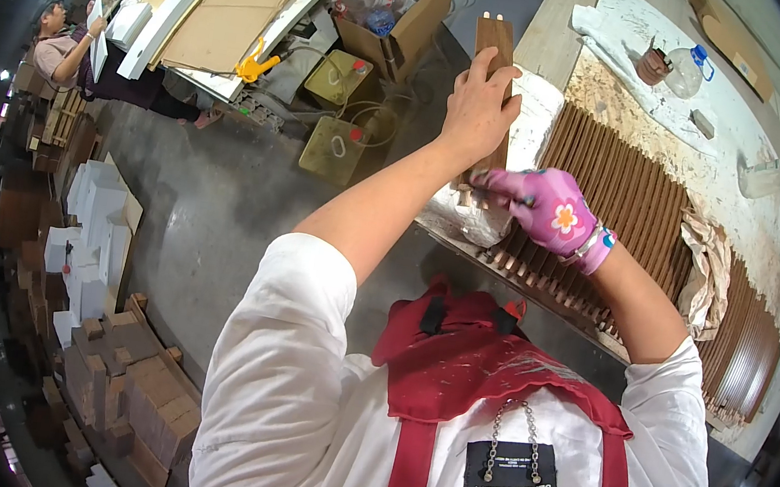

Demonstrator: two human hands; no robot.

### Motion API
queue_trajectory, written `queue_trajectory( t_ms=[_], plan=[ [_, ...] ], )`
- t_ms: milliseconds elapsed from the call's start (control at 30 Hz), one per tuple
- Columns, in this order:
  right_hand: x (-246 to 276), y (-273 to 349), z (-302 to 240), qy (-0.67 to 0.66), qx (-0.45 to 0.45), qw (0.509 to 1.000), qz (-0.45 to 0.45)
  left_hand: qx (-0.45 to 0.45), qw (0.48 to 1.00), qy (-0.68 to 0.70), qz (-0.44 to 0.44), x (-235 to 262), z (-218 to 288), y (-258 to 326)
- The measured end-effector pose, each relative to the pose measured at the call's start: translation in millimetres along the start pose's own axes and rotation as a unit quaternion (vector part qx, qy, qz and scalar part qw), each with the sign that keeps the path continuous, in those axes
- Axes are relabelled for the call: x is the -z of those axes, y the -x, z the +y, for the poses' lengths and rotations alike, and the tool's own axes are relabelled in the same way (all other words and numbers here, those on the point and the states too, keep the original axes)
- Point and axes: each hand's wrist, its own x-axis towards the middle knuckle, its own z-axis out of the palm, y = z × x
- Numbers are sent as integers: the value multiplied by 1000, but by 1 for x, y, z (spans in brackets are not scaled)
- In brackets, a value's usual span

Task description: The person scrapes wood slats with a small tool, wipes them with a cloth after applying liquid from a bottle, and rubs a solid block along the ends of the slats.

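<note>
A narrow brown wooden board lies lengthwise on a white wrapped pad at the table's left edge. Two pale dowels stick out of its far end. My bare left hand grips the board from above, fingers over its face and edges. At the near end is my right hand in a pink flowered glove, its fingers closed against the board's end; they blur there, and whatever they may hold is hidden. Close to the right hand, many similar brown boards stand packed in a row, pale dowels along their near ends.
Crumpled brown paper lies across the row. Beyond it are a clear jug, a rusty-brown container and a bottle. Left are metal cans, a carton of bottles, another worktable and a co-worker.
</note>
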Motion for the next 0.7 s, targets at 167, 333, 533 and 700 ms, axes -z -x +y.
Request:
queue_trajectory(
  t_ms=[167,333,533,700],
  plan=[
    [6,-3,7,-15,29,999,12,-5,1000,2,1,-1,-4,-1],
    [2,-5,4,6,-8,999,30,-10,1000,-7,-2,2,-2,-5],
    [4,18,-22,12,49,998,-42,-9,1000,-4,-22,4,2,-6],
    [-2,60,-23,-266,-117,950,117,90,985,143,31,-1,-16,-6]
  ],
)
